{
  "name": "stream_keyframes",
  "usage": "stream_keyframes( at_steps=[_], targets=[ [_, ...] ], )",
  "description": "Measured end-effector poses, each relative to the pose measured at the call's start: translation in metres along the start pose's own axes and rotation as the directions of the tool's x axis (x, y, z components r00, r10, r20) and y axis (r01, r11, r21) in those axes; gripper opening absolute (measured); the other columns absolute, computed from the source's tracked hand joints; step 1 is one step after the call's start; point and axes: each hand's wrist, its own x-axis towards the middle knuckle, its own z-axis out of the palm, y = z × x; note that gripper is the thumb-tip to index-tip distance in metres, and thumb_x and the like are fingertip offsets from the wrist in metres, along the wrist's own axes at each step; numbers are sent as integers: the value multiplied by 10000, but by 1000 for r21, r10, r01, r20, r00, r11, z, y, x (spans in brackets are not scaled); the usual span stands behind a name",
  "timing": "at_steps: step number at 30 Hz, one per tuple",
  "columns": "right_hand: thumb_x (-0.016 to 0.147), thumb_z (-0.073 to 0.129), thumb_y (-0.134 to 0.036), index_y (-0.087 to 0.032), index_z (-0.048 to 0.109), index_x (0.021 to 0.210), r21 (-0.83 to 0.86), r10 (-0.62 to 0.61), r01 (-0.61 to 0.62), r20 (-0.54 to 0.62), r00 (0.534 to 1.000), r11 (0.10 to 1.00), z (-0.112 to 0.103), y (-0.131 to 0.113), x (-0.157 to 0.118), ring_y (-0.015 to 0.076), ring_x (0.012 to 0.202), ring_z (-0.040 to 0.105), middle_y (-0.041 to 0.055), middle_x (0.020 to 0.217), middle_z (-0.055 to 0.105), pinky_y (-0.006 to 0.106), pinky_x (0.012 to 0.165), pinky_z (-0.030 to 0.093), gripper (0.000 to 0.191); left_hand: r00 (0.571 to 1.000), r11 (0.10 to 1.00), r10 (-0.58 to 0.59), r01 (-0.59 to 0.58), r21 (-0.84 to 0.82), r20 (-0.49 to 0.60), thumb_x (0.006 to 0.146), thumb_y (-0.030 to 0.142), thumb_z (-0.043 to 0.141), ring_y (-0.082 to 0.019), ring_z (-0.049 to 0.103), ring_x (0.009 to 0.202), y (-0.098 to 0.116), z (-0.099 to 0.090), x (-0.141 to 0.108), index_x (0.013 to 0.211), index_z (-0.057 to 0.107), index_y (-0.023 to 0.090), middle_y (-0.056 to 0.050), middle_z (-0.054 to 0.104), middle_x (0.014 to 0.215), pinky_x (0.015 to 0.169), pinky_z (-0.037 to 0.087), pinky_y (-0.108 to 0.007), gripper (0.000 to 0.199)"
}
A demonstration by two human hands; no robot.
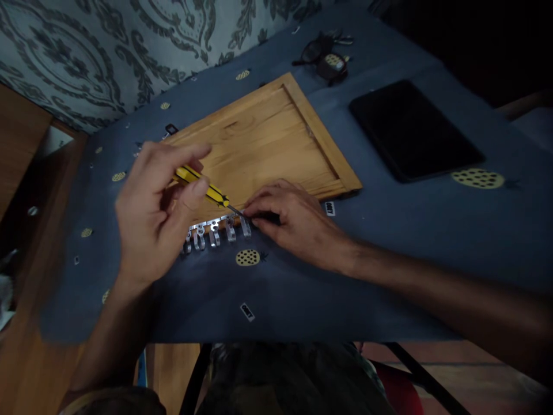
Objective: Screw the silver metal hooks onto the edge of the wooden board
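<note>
My left hand (151,202) is closed round the yellow-and-black handle of a screwdriver (202,185). Its thin shaft slants down to the right and ends by the fingertips of my right hand (298,222). Those fingers are closed at the right end of a metal hook rail (215,231); whatever they pinch is hidden. Several silvery hooks hang from the rail, along the near edge of a framed wooden board (254,138). My left hand covers the board's left corner and part of the rail.
A dark blue cloth with pineapple prints (311,300) covers the table. A black tablet (415,129) lies to the right of the board. Dark glasses (324,57) rest beyond it, and a small dark object (171,129) sits by its far left edge. Behind hangs a patterned curtain (108,52).
</note>
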Motion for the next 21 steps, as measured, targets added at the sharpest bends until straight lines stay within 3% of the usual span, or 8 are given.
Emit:
stream_keyframes(
  at_steps=[4,12,21],
  targets=[
    [847,654,-46,-214,795,925,6,-1,1,4,1000,1000,0,-1,0,249,1058,638,55,987,767,406,953,468,233,997,994,75,-77,73,37,915,145,671,-104,657,896,5,1,-1,1210,706,259,-6,666,962,671,547,-198,319],
    [873,607,-53,-216,794,926,-3,-6,6,5,1000,1000,-1,0,0,248,1058,641,55,1004,774,423,963,473,254,990,989,85,-71,127,-114,893,235,705,-113,631,798,3,-9,1,1203,732,276,7,682,903,659,449,-261,314],
    [870,633,-72,-239,789,928,14,-23,23,-3,1000,1000,0,1,-1,241,1047,646,37,1001,773,407,958,475,235,982,967,164,-140,213,-96,906,251,679,-149,645,833,7,-11,2,1193,726,307,24,707,878,670,481,-293,296]
  ],
)
